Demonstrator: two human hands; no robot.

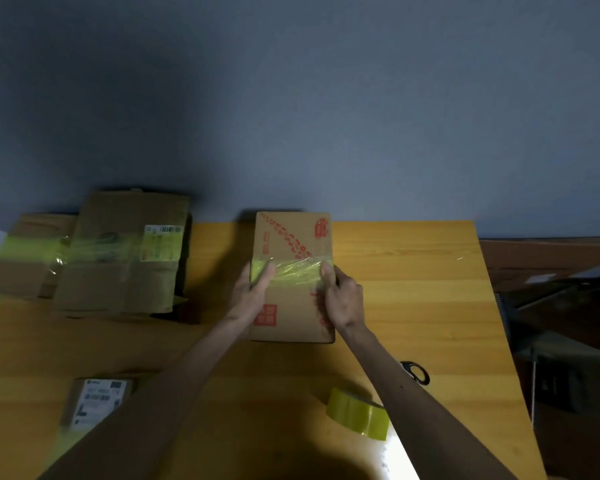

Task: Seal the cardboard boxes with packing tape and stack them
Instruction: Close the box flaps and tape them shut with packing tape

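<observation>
I take the red-printed box (293,277) as my landmark: it lies flat near the far edge of the yellow table (413,306), with a yellow-green strip of tape (291,270) already running across its top. My left hand (248,294) rests on the box's left edge, fingers spread flat on the strip's end, gripping nothing. My right hand (343,299) curls over the right edge, thumb pressing the tape down at the corner; it is pressing, not clasping. I judge this box as nearly sealed, with only the ends left to smooth down the sides.

Left of the box, well apart, two taped boxes (118,258) sit one on another, so the stack looks begun. Nearer me and to the left, a small labelled box (94,403) lies partly under my forearm; I cannot tell whether it is sealed. Nearer me on the right lie the tape roll (357,414) and, just beyond it, the scissors (416,372). Stacking this box is not yet done.
</observation>
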